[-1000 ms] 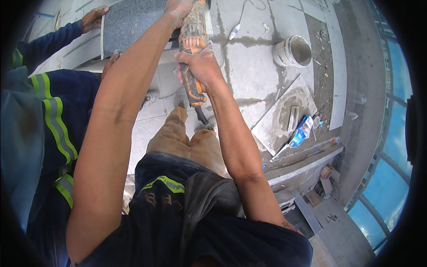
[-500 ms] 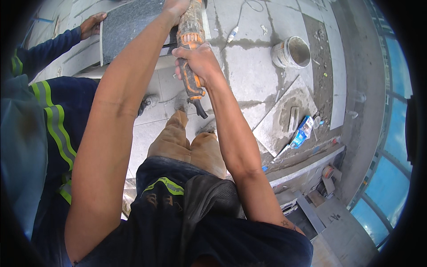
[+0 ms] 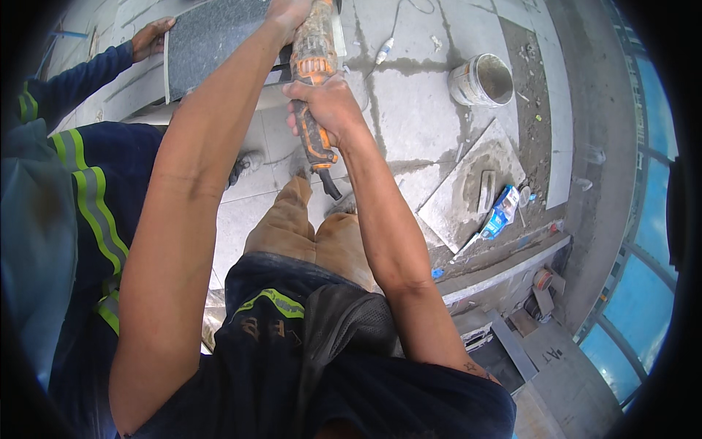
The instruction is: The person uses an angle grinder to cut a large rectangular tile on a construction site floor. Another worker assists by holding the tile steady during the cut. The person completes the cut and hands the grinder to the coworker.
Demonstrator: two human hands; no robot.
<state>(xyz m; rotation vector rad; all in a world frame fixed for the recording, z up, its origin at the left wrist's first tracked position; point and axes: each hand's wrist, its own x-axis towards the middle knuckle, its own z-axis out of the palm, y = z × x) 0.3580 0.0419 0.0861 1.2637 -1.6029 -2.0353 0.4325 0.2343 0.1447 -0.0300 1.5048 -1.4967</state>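
Observation:
A dusty orange-and-black angle grinder [image 3: 314,66] points away from me at the top of the view. My right hand [image 3: 330,108] is wrapped round its rear handle, with the thumb across the top and the cord trailing below. At its front end, my left hand [image 3: 289,13] is closed on the tool, partly cut off by the upper edge. The grinder's head and disc are out of sight. Beside and under my left forearm lies a dark grey stone slab [image 3: 212,45]. A co-worker's hand [image 3: 151,39] holds the slab's left edge.
The co-worker's dark sleeve and reflective stripes [image 3: 95,201] are close on my left. To the right stand a mortar bucket [image 3: 488,80], a tilted pale tile [image 3: 468,172] with a float [image 3: 487,192], and a blue-and-white bag [image 3: 500,212]. A white plug [image 3: 385,50] lies on the tiled floor.
My view has shifted slightly, so the bucket and tile sit a little farther right and higher. Both hands keep their hold on the grinder, and the slab stays about where it was.

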